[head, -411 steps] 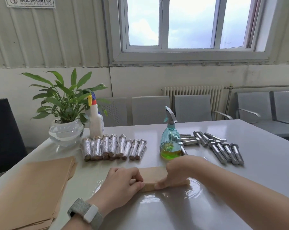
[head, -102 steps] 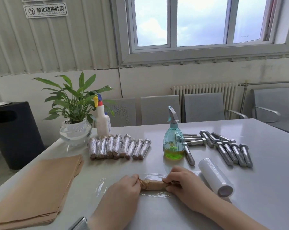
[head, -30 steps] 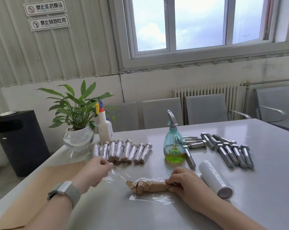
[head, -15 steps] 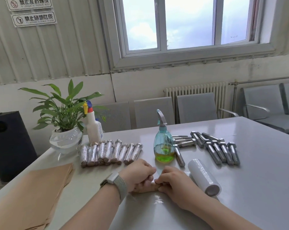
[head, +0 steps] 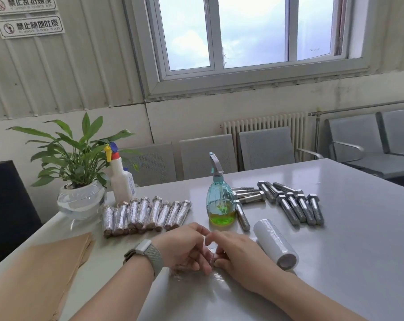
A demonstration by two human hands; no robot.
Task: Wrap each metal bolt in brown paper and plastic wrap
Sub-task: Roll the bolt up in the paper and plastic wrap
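Both my hands meet at the table's near middle over a paper-wrapped bolt [head: 209,257], of which only a sliver shows between them. My left hand [head: 184,247] curls over its left part and my right hand [head: 237,256] grips its right end. Clear plastic wrap [head: 216,278] lies wrinkled on the table under them. A roll of plastic wrap [head: 275,243] lies just right of my right hand. Several wrapped bolts [head: 145,215] sit in a row behind my left hand. Several bare metal bolts [head: 293,205] lie at the back right. A stack of brown paper [head: 34,272] lies at the left.
A green-liquid spray bottle [head: 220,200] stands just behind my hands. A white spray bottle [head: 122,178] and a potted plant in a glass bowl [head: 81,195] stand at the back left. Grey chairs [head: 208,154] line the table's far side.
My left hand, which pulled the film out to the left a second ago, has come back to the bolt. Both hands now close over it together.
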